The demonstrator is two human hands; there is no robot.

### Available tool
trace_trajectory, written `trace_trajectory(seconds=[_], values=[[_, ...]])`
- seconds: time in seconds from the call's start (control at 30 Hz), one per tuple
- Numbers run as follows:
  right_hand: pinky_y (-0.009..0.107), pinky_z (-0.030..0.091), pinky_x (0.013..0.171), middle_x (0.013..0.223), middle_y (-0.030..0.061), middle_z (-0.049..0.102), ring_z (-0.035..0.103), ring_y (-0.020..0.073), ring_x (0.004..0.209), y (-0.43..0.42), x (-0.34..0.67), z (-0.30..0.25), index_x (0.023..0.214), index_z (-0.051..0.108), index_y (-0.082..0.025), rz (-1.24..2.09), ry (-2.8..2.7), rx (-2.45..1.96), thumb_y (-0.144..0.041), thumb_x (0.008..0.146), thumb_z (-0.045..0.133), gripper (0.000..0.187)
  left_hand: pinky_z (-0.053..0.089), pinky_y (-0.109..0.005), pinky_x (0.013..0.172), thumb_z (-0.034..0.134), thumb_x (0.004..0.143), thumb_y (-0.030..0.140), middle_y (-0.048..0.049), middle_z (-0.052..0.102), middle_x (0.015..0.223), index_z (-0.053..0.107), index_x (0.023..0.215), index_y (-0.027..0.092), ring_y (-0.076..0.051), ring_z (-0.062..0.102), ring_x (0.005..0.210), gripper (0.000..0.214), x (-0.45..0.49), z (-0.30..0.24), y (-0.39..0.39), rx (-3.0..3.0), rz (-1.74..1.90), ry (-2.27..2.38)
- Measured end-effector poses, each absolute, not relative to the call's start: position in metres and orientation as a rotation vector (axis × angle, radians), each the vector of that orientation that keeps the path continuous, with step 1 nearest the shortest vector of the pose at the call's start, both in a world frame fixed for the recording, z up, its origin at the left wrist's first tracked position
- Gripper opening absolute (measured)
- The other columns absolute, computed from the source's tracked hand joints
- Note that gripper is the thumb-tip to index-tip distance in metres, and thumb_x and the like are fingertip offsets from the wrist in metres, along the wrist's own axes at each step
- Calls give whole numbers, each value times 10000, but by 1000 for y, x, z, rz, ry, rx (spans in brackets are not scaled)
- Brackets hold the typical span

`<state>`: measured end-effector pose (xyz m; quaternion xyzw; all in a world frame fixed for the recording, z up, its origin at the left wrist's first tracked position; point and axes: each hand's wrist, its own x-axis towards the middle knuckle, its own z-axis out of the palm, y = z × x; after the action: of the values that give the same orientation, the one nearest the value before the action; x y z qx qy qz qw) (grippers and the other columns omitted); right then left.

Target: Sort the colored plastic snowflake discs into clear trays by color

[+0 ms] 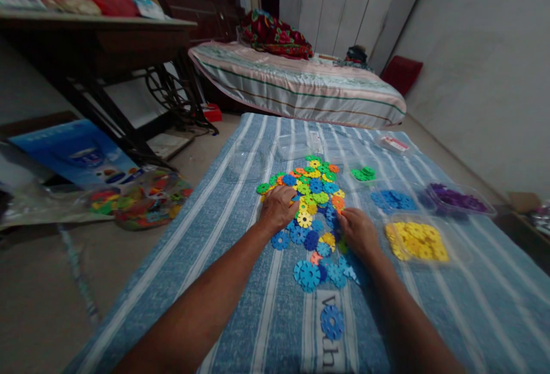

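Because our fingers curl down out of sight, we cannot tell whether our left hand (278,208) pinches a disc or simply rests on the pile; the back of it faces up, and it covers the pile's left flank. Our right hand (357,229) sits at the opposite edge, thumb and fingers drawn close together beside an orange disc (338,202), and whether anything is caught between them we cannot tell either. Set on both sides like this, our hands seem to hem in the pile of mixed discs (319,197), which lies between and beyond them in green, yellow, orange and blue, overlapping loosely on the striped cloth (206,248).

Nearer us, pale blue discs (310,275) have their own small cluster, and one loose blue disc (332,322) lies over the printed lettering.

To our right, colours stand apart: yellow discs (416,239) closest, then blue discs (393,200), purple discs (458,197) and, farther up, green discs (363,173), each in see-through plastic, probably kept within easy reach of our right arm. Beyond the pile we see another see-through container (294,146); past the cloth's far edge stands a bed (301,85).
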<state>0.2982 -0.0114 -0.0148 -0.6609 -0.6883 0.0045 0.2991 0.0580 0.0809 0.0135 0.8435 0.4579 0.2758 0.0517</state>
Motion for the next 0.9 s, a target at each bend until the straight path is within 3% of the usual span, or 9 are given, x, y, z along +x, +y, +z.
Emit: trace_trajectory(seconds=[0.9], values=[[332, 498, 863, 1009, 112, 708, 639, 226, 933, -16, 295, -19, 955, 718, -188, 37, -1749, -1690, -308, 952, 482, 265, 491, -404, 897, 570, 835, 232, -72, 721, 976, 630, 872, 218, -263, 635, 994, 72, 57, 16, 84, 2577, 834, 1396]])
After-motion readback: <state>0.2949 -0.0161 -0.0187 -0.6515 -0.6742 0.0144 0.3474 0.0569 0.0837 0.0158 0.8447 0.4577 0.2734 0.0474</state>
